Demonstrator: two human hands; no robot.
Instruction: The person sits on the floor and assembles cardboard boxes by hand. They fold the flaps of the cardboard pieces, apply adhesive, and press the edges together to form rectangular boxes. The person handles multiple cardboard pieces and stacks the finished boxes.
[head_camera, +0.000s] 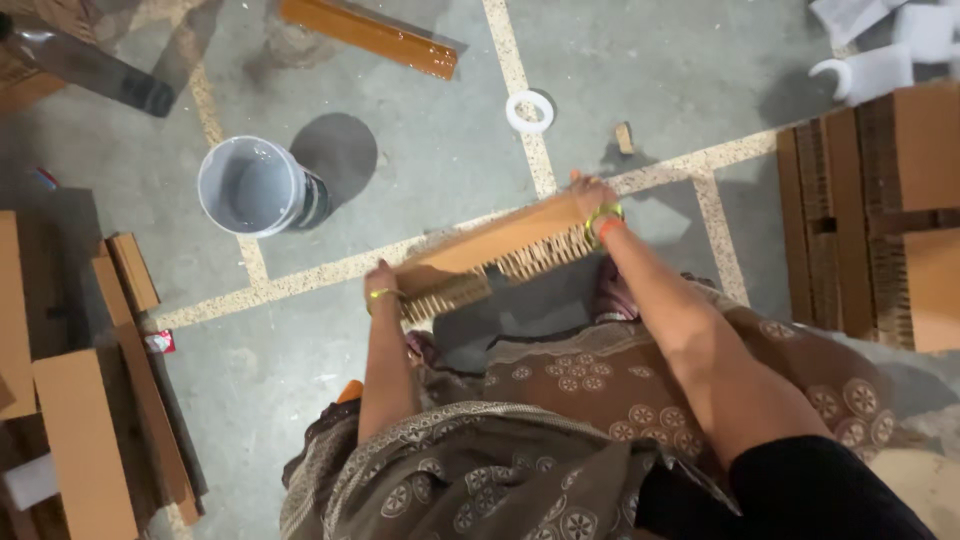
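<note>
The floor (440, 160) is grey concrete with pale speckled seams. Cardboard stacks (870, 210) rise beyond the right hand, and more cardboard pieces (80, 440) lie outward of the left hand. A grey bucket (252, 186) stands ahead of the left hand, well apart from it. A brown strip (370, 35) lies far ahead of both hands, and a white ring (529, 111) rests on a seam just ahead of the right hand.

Between the hands is the brush (495, 255), a long wooden block with pale bristles pointing down toward the lap. The left hand (382, 283) clasps its near end; the right hand (592, 200) grips the far end, fingers wrapped over the wood. Both are clenched on it, and it tilts upward toward the right hand.

The brush looks stiff and fairly light, with a smooth back that could slip; the bare wooden ends seem the safest hold, since the bristles would likely flex and prick.

The fingertips are hidden behind the block. Whatever lies under the brush is lost in shadow, and a small block (624, 137) near the right hand is too small to identify.
</note>
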